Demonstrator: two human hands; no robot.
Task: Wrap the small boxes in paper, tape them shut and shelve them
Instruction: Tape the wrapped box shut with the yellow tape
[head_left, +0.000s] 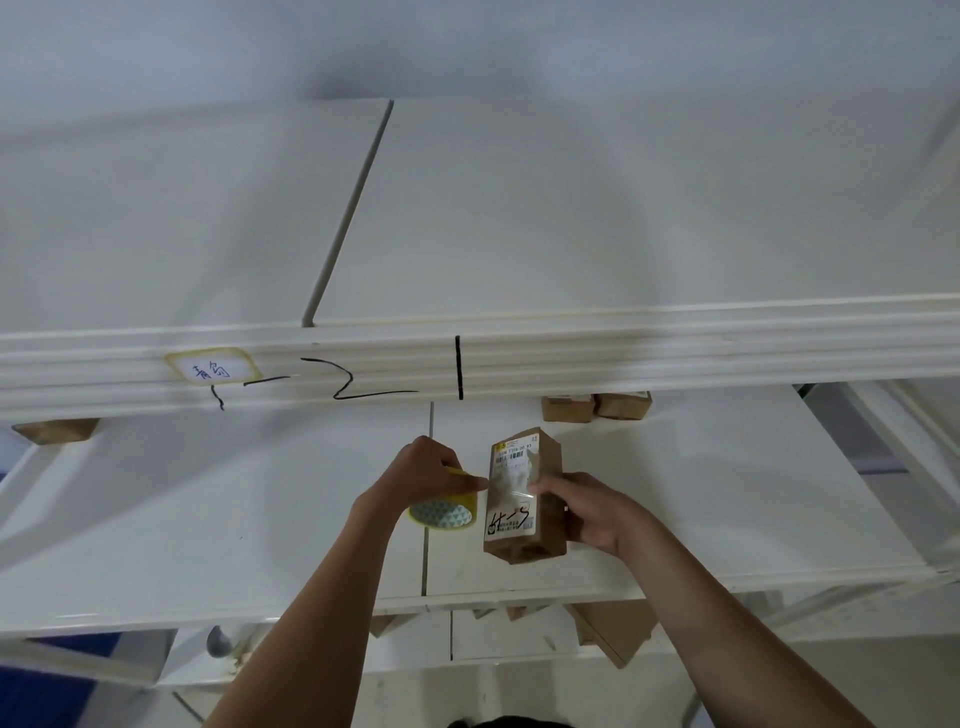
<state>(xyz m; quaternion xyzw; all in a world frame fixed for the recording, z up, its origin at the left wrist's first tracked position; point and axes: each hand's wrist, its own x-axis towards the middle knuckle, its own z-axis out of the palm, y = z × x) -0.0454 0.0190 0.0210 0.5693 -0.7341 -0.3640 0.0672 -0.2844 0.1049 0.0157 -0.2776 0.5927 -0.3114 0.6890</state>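
Note:
A small brown paper-wrapped box (524, 499) with a white shipping label is held over the middle shelf (208, 519). My right hand (587, 512) grips its right side, thumb pressing clear tape onto the label face. My left hand (431, 475) holds a yellow roll of tape (444, 512) just left of the box, fingers curled round the roll. A strip of clear tape runs from the roll to the box.
Two small brown boxes (595, 407) sit at the back of the middle shelf, another (54, 429) at the far left. The upper shelf's front rail (623, 353) carries a yellow-edged label and black marks. More brown parcels (613, 631) lie on the shelf below.

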